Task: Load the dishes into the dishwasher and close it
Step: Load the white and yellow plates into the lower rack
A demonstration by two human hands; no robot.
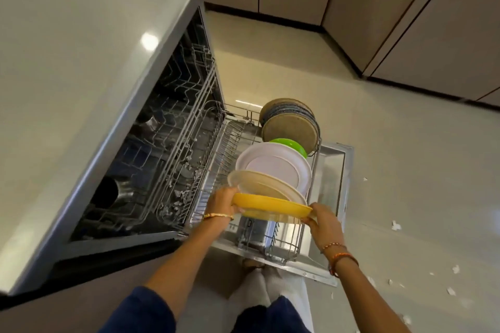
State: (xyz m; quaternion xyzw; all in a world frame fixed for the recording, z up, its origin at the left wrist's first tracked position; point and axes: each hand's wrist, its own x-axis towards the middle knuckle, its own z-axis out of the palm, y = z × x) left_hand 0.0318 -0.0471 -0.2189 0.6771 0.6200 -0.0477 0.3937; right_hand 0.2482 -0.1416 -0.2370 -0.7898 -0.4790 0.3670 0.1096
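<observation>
Dark blue sleeves and pale trousers sit nearest our view, at the bottom edge. We list outward from the grip.

Left hand: fingers curled round the left rim of the yellow plate, a thin gold bangle on the wrist.

Right hand: fingers curled round the right rim of the same plate, thread bracelets on the wrist.

Yellow plate: held between both hands, tilted, over the near part of the lower rack; we cannot tell whether its lower edge touches the wires.

Cream plate: standing on edge just behind the yellow one.

White plate: on edge behind the cream one.

Green dish: mostly hidden behind the white plate.

Tan and grey plates: a close row on edge at the far end of the rack.

Lower rack: pulled out over the open dishwasher door, which lies flat.

Upper rack: partly inside the dark tub, with something dark and round at its near end that we cannot name.

Countertop: pale, above the dishwasher on the left.

Floor: pale tile with small white scraps to the right.

Cabinets: beige fronts along the far wall.
</observation>
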